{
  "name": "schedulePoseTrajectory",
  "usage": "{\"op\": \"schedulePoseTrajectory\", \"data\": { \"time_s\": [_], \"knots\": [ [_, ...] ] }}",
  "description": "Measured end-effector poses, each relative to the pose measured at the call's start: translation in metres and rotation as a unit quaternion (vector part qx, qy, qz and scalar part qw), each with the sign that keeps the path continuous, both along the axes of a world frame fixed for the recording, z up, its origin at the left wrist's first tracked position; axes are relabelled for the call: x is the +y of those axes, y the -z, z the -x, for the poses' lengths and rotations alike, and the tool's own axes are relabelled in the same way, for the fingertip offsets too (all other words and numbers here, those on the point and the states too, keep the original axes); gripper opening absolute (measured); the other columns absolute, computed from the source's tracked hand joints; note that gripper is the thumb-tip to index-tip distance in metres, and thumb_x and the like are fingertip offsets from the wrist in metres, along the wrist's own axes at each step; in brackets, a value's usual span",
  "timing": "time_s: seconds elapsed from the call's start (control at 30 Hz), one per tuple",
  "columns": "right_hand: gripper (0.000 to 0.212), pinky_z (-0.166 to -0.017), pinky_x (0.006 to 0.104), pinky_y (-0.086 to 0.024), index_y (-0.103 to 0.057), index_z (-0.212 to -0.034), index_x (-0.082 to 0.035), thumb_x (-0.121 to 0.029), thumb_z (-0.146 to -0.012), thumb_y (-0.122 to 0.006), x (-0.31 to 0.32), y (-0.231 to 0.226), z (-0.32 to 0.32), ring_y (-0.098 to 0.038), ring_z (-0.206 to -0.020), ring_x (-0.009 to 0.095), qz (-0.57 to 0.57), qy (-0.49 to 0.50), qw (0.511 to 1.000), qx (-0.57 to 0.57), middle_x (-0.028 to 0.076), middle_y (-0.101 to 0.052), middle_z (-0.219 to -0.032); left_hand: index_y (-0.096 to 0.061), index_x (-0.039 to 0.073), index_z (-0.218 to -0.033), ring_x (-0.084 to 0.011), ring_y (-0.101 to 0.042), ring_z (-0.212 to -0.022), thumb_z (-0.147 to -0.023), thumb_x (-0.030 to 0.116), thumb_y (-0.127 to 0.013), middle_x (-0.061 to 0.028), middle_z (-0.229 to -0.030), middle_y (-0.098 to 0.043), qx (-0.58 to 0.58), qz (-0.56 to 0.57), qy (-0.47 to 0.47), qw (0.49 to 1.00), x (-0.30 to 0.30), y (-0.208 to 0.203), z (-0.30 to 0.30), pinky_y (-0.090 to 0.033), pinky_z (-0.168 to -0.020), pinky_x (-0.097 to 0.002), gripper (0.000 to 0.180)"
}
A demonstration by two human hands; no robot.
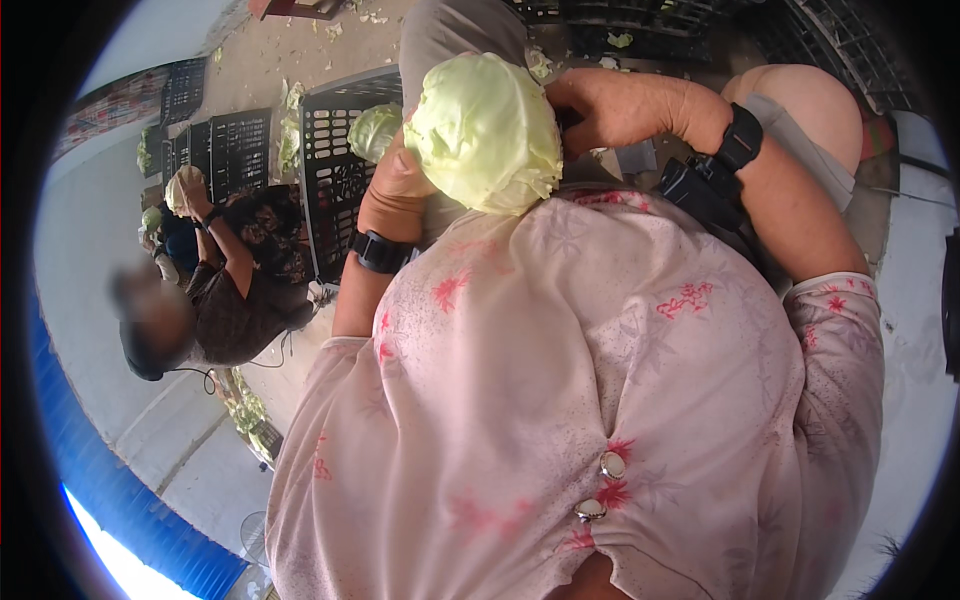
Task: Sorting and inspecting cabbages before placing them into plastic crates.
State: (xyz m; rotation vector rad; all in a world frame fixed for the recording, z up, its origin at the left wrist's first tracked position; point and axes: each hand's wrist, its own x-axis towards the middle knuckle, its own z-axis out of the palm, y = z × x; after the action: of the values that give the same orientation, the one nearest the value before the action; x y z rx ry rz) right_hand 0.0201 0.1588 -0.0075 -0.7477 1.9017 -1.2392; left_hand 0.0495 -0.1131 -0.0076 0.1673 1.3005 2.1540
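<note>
A pale green head of cabbage (485,135) is held up in front of my chest, its outer leaves smooth and slightly crinkled. My left hand (402,178) grips it from the left side, thumb on the near surface and the other fingers hidden. On the cabbage's right edge, my right hand (615,108) is curled closed with its fingertips out of sight. Something dark shows in the gap under that hand, too hidden to name. Black bands circle both of my wrists.
To the left stands a black plastic crate (335,170) with another cabbage (376,132) in it. More black crates (640,35) are at the back. Loose leaves litter the floor. A co-worker (235,300) at far left holds a cabbage (184,190).
</note>
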Motion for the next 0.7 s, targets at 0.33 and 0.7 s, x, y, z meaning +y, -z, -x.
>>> {"op": "schedulePoseTrajectory", "data": {
  "time_s": [0.33,0.7],
  "knots": [
    [0.036,-0.078,0.0333,-0.051,-0.065,-0.107,0.004,-0.011,-0.075,-0.069,0.0,0.003,0.003,-0.065,-0.085,0.022,0.017,-0.003,1.0,-0.004,0.015,-0.07,-0.095,-0.025,0.0,-0.149,-0.0244,-0.047,-0.13,-0.06,0.056,-0.087,-0.0139,-0.147,-0.041,0.008,0.025,0.006,1.0,0.006,-0.006,0.004,-0.042,-0.108,-0.0385,0.122],
    [0.042,-0.082,0.0343,-0.052,-0.063,-0.114,0.006,-0.01,-0.075,-0.065,0.001,-0.001,0.001,-0.068,-0.091,0.025,0.005,-0.026,1.0,0.014,0.017,-0.071,-0.1,-0.024,-0.001,-0.15,-0.0254,-0.045,-0.133,-0.058,0.057,-0.087,-0.0141,-0.149,-0.038,-0.001,0.026,0.011,1.0,0.007,-0.006,0.005,-0.04,-0.109,-0.0389,0.125]
  ]
}}
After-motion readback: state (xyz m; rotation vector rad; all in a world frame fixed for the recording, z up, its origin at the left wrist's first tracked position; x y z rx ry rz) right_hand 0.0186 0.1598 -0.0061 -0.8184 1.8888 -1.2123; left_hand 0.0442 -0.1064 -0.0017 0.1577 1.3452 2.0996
